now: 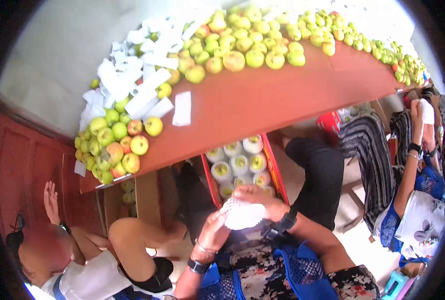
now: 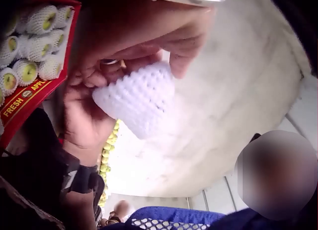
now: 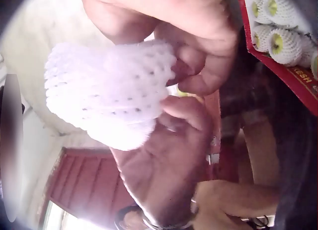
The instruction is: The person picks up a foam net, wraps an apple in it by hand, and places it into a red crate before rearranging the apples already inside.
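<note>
Both hands hold a white foam fruit net [image 1: 244,214] in front of the chest, over the near end of a red carton. My left hand [image 1: 215,231] grips its left side, and my right hand [image 1: 262,199] pinches its upper right edge. In the right wrist view the ribbed, holed foam net [image 3: 107,91] spreads between the fingers of both hands. I cannot tell whether an apple is inside it. Beyond the hands, the red carton [image 1: 277,172] holds rows of apples [image 1: 240,162] in white foam nets.
A red-brown table [image 1: 282,95] carries heaps of bare apples [image 1: 255,57] and a pile of foam nets [image 1: 117,80]. One loose net [image 1: 182,108] lies near its edge. A person [image 1: 92,270] sits at left, another [image 1: 417,215] at right. A cardboard box [image 1: 147,200] stands under the table.
</note>
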